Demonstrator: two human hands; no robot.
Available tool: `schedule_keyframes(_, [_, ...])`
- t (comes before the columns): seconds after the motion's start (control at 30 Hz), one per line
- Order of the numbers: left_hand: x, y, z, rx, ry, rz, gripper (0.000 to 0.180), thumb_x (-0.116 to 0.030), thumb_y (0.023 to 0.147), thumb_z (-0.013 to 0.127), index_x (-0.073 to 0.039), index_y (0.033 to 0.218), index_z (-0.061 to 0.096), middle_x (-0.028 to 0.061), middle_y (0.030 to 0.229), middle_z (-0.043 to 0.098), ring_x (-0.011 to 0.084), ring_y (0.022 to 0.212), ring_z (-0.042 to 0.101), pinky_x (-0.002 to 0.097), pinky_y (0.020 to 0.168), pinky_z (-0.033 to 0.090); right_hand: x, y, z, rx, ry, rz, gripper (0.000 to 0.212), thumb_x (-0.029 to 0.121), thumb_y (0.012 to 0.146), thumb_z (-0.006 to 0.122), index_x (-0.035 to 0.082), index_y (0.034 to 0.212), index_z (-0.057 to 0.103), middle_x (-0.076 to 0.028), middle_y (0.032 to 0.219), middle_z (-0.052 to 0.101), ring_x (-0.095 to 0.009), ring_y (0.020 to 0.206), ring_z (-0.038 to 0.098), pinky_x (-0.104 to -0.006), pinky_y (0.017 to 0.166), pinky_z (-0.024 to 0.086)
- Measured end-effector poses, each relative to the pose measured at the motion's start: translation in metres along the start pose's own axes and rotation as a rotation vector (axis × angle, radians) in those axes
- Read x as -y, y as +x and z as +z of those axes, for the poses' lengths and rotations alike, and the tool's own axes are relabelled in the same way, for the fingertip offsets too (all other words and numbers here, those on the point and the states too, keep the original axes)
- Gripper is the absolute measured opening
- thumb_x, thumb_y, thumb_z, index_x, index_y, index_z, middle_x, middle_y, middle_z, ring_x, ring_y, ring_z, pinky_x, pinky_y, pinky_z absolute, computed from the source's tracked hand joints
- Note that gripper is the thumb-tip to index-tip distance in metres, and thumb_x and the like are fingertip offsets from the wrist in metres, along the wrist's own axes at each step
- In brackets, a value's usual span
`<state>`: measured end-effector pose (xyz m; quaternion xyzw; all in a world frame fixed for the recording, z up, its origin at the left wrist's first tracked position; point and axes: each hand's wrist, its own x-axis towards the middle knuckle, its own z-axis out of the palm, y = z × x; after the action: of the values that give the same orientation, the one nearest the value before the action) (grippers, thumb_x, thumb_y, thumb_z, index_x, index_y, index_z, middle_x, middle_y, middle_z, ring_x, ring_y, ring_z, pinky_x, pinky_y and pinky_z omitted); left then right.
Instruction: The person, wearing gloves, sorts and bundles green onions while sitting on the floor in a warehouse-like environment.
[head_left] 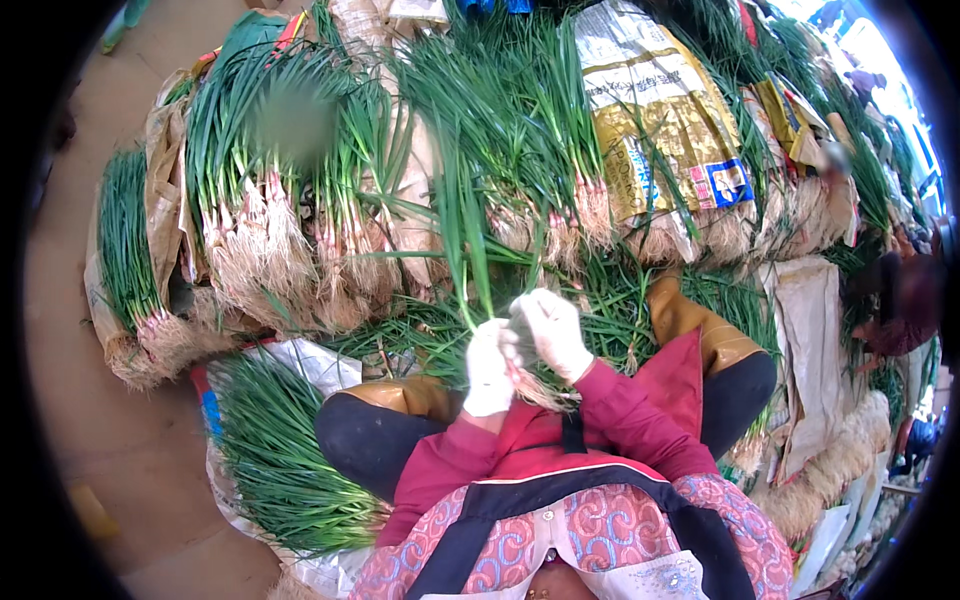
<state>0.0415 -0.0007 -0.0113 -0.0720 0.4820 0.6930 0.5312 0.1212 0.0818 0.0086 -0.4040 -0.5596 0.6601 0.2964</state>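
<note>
My left hand (488, 368), in a white glove, is closed round a few green garlic stalks (474, 270) in front of my lap. Their long leaves point away from me, and pale roots (538, 390) hang out below the hand. Close by on the right is my white-gloved right hand (552, 332), its fingers curled in toward the stalks. What those fingers pinch, if anything, is too small to make out. Loose leaves and stalks (430, 335) lie in a litter just beyond both hands.
Bundles of green garlic (265, 220) line the far side, roots toward me. A printed yellow-and-white sack (665, 130) covers some. Another pile (290, 455) lies on sacking at my left. Brown floor (130, 460) shows far left. Another person (905, 290) is at the right edge.
</note>
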Motion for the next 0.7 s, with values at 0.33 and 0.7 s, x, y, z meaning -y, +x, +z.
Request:
schedule_keyframes(0.33, [-0.044, -0.03, 0.031, 0.354, -0.012, 0.325, 0.03, -0.027, 0.096, 0.045, -0.005, 0.115, 0.046, -0.0012, 0.064, 0.045, 0.009, 0.041, 0.038, 0.024, 0.038, 0.034, -0.037, 0.032, -0.079, 0.338, -0.904, 0.134, 0.039, 0.039, 0.085, 0.051, 0.006, 0.099, 0.065, -0.016, 0.093, 0.065, -0.033, 0.091, 0.061, -0.0381, 0.08, 0.047])
schedule_keyframes(0.7, [-0.033, -0.012, 0.032, 0.448, -0.025, 0.204, 0.047, -0.02, 0.09, 0.056, -0.005, 0.131, 0.039, -0.0012, 0.072, 0.051, 0.0053, 0.04, 0.035, 0.0216, 0.036, 0.032, -0.164, 0.106, -0.124, 0.104, -1.224, 0.274, 0.032, 0.037, 0.082, 0.051, 0.011, 0.095, 0.066, -0.014, 0.096, 0.065, -0.032, 0.089, 0.061, -0.0414, 0.079, 0.048])
